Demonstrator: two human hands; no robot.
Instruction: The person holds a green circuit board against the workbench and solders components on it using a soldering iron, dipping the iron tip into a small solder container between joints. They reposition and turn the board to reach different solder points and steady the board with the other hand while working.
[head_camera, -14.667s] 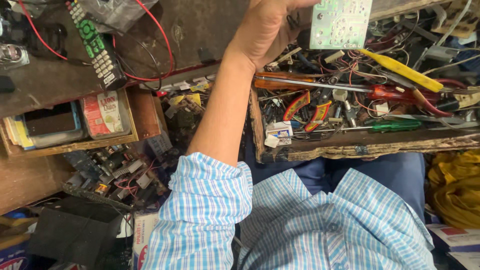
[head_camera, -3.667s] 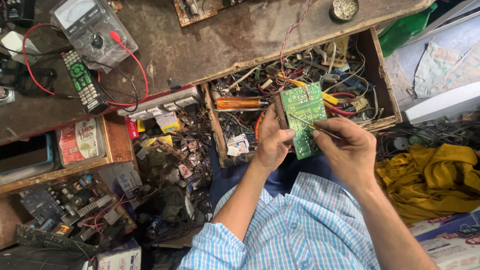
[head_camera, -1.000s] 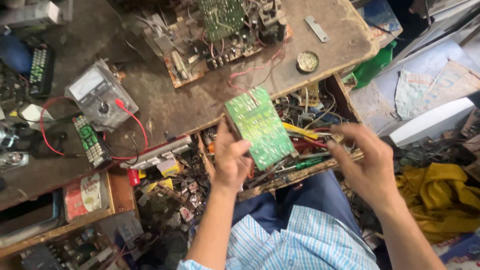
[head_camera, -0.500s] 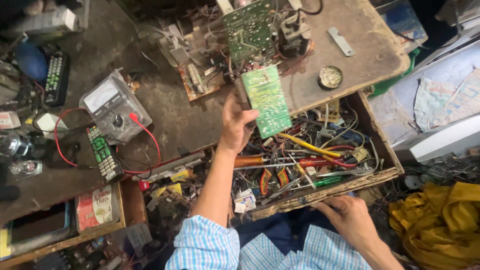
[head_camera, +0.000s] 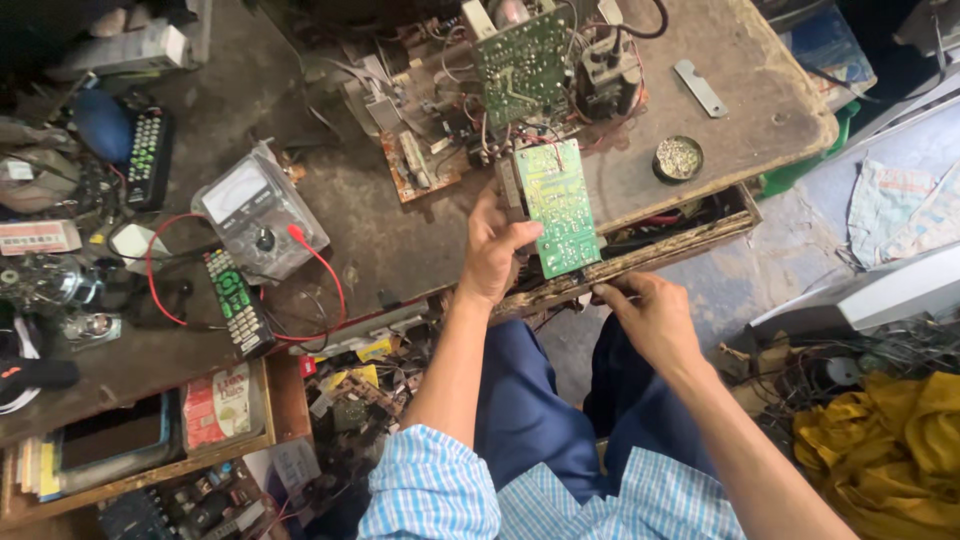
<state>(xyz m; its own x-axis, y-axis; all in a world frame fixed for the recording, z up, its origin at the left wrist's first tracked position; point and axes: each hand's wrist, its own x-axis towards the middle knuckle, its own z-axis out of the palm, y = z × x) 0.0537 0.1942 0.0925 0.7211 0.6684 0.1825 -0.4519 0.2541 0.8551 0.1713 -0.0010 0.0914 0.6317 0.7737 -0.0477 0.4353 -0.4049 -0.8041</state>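
Head view: left hand (head_camera: 495, 250) grips a small green circuit board (head_camera: 558, 210) by its left edge, above the table (head_camera: 420, 240) edge. Right hand (head_camera: 650, 315) rests closed on the drawer front (head_camera: 640, 262). Stiff, light, fragile; best held by edges.

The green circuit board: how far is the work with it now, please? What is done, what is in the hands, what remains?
Done: the tool drawer under the bench is almost pushed shut. In hand: the left hand holds the green circuit board upright over the bench edge; the right hand rests on the drawer front. Left: the board is not yet set down, and a larger opened board assembly waits on the bench behind it.
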